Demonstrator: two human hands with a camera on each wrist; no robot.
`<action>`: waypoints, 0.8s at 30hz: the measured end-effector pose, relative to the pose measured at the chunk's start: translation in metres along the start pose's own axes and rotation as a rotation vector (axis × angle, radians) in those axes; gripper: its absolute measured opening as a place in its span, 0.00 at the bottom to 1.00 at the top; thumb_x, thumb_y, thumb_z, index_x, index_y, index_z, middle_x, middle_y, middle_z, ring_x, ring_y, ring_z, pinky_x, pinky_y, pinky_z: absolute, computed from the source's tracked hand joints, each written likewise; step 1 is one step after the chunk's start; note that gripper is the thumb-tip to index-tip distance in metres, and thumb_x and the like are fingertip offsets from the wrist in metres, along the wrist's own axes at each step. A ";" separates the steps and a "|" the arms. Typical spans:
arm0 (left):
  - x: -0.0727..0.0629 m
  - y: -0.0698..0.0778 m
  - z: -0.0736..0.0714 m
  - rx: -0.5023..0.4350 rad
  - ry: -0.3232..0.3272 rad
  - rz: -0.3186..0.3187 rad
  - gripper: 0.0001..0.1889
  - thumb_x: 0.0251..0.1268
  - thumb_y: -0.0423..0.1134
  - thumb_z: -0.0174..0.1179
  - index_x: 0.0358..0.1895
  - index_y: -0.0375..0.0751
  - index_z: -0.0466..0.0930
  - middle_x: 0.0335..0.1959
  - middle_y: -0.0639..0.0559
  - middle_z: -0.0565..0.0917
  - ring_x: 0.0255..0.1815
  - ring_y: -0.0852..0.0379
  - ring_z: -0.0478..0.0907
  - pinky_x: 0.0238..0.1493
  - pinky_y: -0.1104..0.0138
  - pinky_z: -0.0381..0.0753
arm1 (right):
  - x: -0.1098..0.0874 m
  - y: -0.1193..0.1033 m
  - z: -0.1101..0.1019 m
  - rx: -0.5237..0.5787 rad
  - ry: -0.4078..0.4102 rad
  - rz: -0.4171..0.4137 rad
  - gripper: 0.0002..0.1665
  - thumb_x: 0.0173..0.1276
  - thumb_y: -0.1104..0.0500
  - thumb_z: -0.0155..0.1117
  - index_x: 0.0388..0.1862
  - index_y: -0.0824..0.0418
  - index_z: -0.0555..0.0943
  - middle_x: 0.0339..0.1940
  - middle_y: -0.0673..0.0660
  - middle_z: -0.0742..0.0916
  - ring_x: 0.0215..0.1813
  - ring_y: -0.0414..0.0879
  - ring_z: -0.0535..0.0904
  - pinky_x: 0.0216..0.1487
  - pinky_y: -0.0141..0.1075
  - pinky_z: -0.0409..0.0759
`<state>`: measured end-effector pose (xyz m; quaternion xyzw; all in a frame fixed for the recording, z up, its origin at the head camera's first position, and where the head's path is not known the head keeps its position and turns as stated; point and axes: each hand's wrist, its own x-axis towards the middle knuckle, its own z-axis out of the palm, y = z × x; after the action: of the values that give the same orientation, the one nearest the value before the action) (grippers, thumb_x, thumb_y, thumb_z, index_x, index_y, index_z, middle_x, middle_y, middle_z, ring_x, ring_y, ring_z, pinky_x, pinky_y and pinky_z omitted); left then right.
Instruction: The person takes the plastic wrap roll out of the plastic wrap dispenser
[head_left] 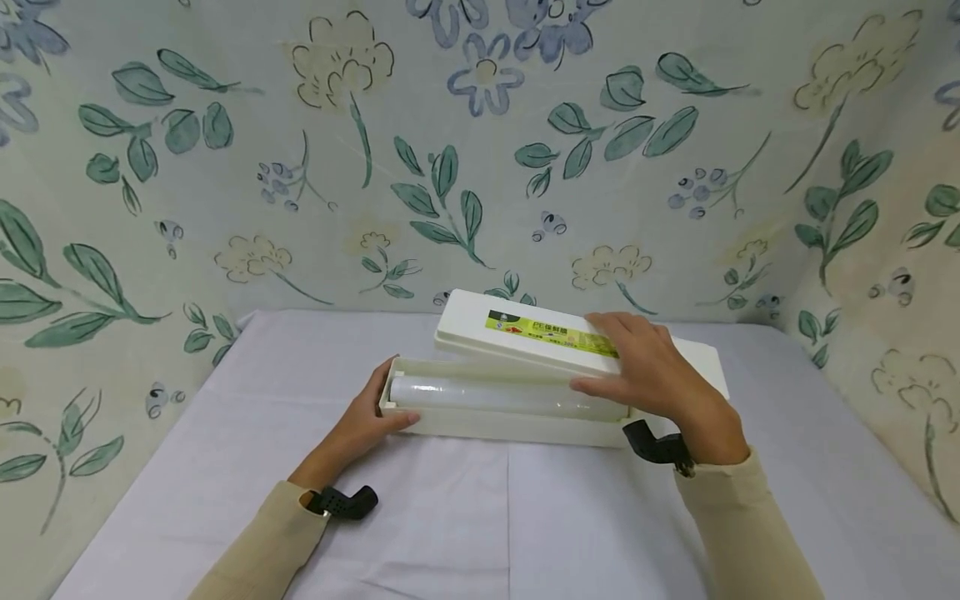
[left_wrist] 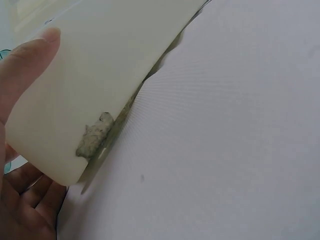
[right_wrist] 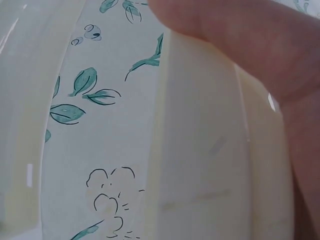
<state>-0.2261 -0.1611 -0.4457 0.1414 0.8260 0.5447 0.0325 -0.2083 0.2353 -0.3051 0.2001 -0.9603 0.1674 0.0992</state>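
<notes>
A long white box (head_left: 517,428) lies on the cloth, and inside it sits a clear roll of cling film (head_left: 480,394). My left hand (head_left: 360,427) grips the box's left end, thumb on the front wall and fingers around the far side. In the left wrist view, that thumb (left_wrist: 30,62) lies against the box wall (left_wrist: 95,90), near a small rough patch (left_wrist: 95,137). Above and behind the box, my right hand (head_left: 651,367) holds the tilted white lid (head_left: 465,323), which carries a yellow-green label. The lid's underside (right_wrist: 205,125) fills much of the right wrist view.
A white cloth (head_left: 300,508) covers the table. Floral fabric (head_left: 465,167) hangs at the back and along both sides. Black wrist devices (head_left: 345,502) are strapped over both wrists, next to beige sleeves (head_left: 262,542).
</notes>
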 end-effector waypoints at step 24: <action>0.002 0.001 -0.001 -0.014 -0.007 -0.003 0.52 0.54 0.49 0.71 0.77 0.58 0.43 0.69 0.47 0.64 0.63 0.44 0.67 0.61 0.48 0.69 | 0.001 0.003 -0.002 -0.002 -0.015 0.014 0.57 0.51 0.34 0.73 0.74 0.57 0.62 0.69 0.61 0.70 0.65 0.57 0.63 0.61 0.57 0.56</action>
<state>-0.2281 -0.1607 -0.4443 0.1418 0.8221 0.5501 0.0371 -0.2108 0.2385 -0.3038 0.1947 -0.9625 0.1656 0.0910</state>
